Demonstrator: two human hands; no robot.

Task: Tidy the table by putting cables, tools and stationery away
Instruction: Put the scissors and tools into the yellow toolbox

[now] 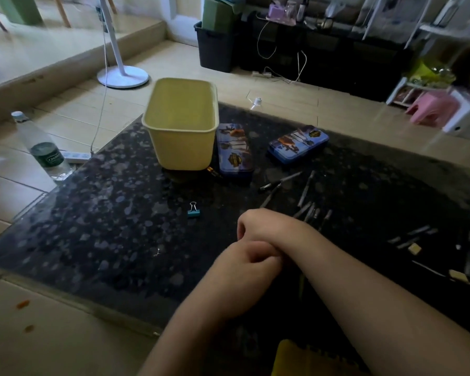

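Your hands meet over the near middle of the desk (106, 240), crossed: the right hand (261, 225) lies over the left hand (239, 263), its wrist covering the left knuckles. Both sets of fingers are curled. The right fingers (242, 226) tuck under the palm and the left fingers (258, 253) fold beneath the right wrist, and I cannot tell whether either holds anything. The loose stationery sits on two sides of you. The clip (193, 210) lies alone to the left of the hands and a little beyond them, with bare desk all round it. Crossed as you are, the right hand is the closer one, though the left would reach it without crossing if you part them. The pens (305, 195) lie just beyond and to the right of the right hand. Their long axes mostly run away from you and lean right, so a grip across the barrels looks easiest. More pens and two erasers (414, 248) spread toward the right edge. The bin (181, 126) stands at the far left corner, open top up, with two tins (235, 150) to its right, the first touching it or nearly so. Between your hands and the bin the desk gives open room for a straight carry. A bottle (42, 147) stands on the floor off the left edge, out of the way.
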